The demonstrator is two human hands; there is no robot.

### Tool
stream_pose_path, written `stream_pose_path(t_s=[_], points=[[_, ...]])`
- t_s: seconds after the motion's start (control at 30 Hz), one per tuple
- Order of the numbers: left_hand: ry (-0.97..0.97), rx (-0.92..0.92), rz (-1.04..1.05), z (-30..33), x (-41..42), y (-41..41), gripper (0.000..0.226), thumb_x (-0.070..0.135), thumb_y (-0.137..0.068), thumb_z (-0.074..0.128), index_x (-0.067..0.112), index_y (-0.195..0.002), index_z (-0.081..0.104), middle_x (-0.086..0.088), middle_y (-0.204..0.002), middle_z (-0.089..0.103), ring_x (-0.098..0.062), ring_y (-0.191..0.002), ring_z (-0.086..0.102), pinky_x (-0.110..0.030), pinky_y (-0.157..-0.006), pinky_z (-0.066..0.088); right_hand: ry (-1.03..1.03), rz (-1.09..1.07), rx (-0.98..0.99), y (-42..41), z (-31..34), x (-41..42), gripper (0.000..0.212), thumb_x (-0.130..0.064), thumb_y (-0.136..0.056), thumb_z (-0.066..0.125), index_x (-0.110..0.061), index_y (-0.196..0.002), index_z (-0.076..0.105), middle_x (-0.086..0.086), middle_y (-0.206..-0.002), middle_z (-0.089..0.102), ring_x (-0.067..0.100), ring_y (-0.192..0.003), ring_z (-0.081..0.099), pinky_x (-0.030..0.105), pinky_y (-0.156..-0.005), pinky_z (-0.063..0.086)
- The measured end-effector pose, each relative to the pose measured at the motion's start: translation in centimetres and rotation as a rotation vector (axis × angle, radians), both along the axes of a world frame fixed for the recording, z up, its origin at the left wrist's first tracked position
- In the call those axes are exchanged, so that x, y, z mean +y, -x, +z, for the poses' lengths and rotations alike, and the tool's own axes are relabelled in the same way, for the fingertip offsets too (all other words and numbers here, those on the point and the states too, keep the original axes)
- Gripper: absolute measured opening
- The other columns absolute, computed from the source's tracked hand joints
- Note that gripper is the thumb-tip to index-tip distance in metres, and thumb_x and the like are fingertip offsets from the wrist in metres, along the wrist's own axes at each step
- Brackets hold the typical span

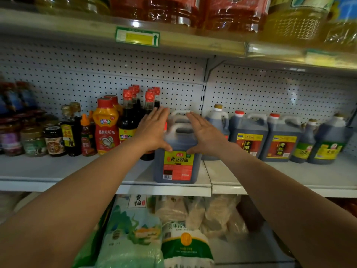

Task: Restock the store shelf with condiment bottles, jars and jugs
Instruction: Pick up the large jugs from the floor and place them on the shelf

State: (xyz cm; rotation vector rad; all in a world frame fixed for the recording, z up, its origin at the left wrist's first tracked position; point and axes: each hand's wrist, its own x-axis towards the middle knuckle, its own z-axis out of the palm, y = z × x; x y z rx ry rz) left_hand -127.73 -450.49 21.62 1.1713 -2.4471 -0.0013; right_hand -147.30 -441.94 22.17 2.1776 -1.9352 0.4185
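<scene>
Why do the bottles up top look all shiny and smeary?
In the head view, light glares off the oil jugs on the top shelf, and the wide lens blurs and bends the picture's edges; the soy sauce jug in the middle stays sharp.

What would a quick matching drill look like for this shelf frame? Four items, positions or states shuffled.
Items:
1. soy sauce jug
2. orange squeeze bottle
3. price tag
4. rice bag

Matches:
A. on the edge of the upper shelf
B. on the level below the condiment shelf
C. between the left hand and right hand, both with straight fingers
D. left of the dark red-capped bottles

Pairs: 1-C, 2-D, 3-A, 4-B
</scene>
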Motion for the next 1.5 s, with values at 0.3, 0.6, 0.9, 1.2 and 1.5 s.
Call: stream_pose_path(t_s=[0.3,0.6,0.9,1.2,1.5], points=[[0.107,-0.264,-0.035,0.4,1.2,2.7,0.127,0.055,-0.053,0.09,0.022,-0.153,0.018,-0.003,-0.156,0.033,-0.022,-0.147,0.02,-0.041,-0.122,0.009,-0.014,-0.089,0.09,-1.0,-0.2,-0.5,0.121,-0.043,-0.058,0.093,-0.015,-0.152,0.022,0.008,-0.159,0.027,0.025,-0.147,0.027,0.036,-0.117,0.03],[0.148,-0.223,-0.009,0.4,0.9,3.1,0.112,0.056,-0.049,0.091,0.023,-0.141,0.035,0.0,-0.138,0.05,-0.022,-0.132,0.04,-0.04,-0.106,0.031,0.009,-0.135,0.143,-1.0,0.2,-1.3,0.115,-0.05,-0.053,0.093,-0.015,-0.145,0.033,0.008,-0.136,0.049,0.027,-0.127,0.047,0.035,-0.102,0.041],[0.096,-0.272,-0.035,0.8,-0.6,3.4,0.13,0.055,-0.057,0.089,0.017,-0.155,0.012,-0.004,-0.166,0.01,-0.018,-0.153,-0.003,-0.044,-0.124,-0.005,-0.058,-0.178,0.173,-1.2,1.0,-2.7,0.125,-0.049,-0.056,0.092,-0.008,-0.152,0.022,0.012,-0.161,0.022,0.027,-0.151,0.018,0.034,-0.121,0.015],[0.108,-0.288,-0.044,0.9,-1.9,4.0,0.135,0.057,-0.054,0.089,0.014,-0.156,0.011,-0.003,-0.166,0.011,-0.016,-0.152,0.006,-0.039,-0.124,0.0,-0.078,-0.153,0.163,-0.4,1.1,-4.1,0.124,-0.051,-0.058,0.091,-0.008,-0.151,0.023,0.014,-0.162,0.022,0.025,-0.151,0.019,0.03,-0.121,0.015],[0.081,-0.354,-0.069,1.6,-3.8,4.5,0.146,0.061,-0.057,0.086,0.012,-0.157,-0.008,-0.004,-0.167,-0.004,-0.017,-0.153,-0.001,-0.037,-0.123,0.003,-0.134,-0.088,0.056,0.7,1.1,-5.7,0.149,-0.042,-0.062,0.092,-0.01,-0.155,-0.02,0.004,-0.166,-0.017,0.016,-0.154,-0.008,0.025,-0.119,0.013]])
